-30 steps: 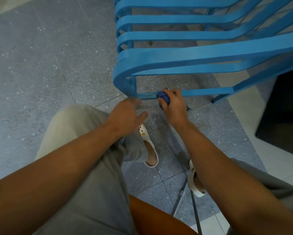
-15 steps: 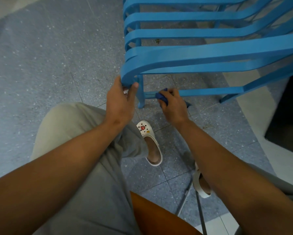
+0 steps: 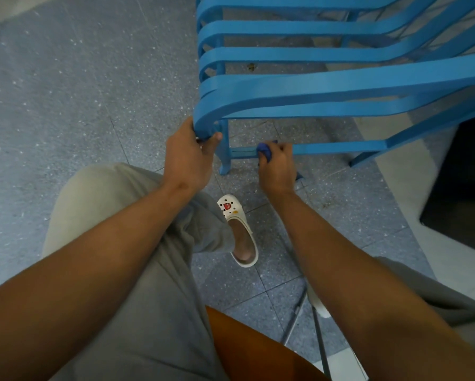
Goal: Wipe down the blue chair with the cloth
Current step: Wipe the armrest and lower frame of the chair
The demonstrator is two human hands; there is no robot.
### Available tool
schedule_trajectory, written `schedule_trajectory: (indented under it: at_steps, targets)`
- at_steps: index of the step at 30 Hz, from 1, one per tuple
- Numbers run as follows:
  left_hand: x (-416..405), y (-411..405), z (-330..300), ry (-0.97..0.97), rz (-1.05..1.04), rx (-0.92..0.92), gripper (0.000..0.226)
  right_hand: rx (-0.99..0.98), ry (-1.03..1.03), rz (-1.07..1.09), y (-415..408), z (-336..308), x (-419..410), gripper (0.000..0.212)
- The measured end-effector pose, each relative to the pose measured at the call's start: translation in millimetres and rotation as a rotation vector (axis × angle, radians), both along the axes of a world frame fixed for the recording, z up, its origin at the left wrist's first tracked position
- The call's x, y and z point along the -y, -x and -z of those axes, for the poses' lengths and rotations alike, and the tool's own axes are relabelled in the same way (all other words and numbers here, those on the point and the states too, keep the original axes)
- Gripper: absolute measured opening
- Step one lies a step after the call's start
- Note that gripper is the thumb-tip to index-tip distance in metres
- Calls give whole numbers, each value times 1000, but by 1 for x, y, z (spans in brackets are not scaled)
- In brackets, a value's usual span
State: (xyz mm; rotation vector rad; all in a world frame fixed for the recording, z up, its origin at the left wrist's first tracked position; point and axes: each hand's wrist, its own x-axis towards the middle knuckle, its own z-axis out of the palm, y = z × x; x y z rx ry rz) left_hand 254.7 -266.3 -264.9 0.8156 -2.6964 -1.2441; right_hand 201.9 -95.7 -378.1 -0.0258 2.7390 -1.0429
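Observation:
The blue chair, made of curved slats, stands on the floor ahead of me. My left hand grips the curved front end of its nearest slat, thumb hooked under the edge. My right hand holds a bunched dark blue cloth and presses it against the low crossbar between the chair's legs, just right of the front leg. Most of the cloth is hidden inside my fist.
I sit on an orange seat with metal legs, my knees in grey trousers and white clogs on the speckled grey tile floor. A dark block stands at the right on paler tiles.
My left hand rose from beside the front leg and took hold of the slat's curved end. My right hand with the cloth stayed on the crossbar, shifting slightly.

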Motion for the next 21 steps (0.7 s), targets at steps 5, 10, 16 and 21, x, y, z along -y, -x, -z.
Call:
schedule_trajectory:
  at_steps: [5,10,16,21]
  targets:
    - [3,1,1,22,19,20,34,-15,-95,-229,20,-3,-30,27]
    - [1,4,3,37,28,22,33,-6,-50,81,37,5,-67,17]
    - [0,4,4,34,36,37,36,19,-51,64,15,4,-8,17]
    - [1,4,2,22,33,45,36,-34,21,-185,15,-7,0,31]
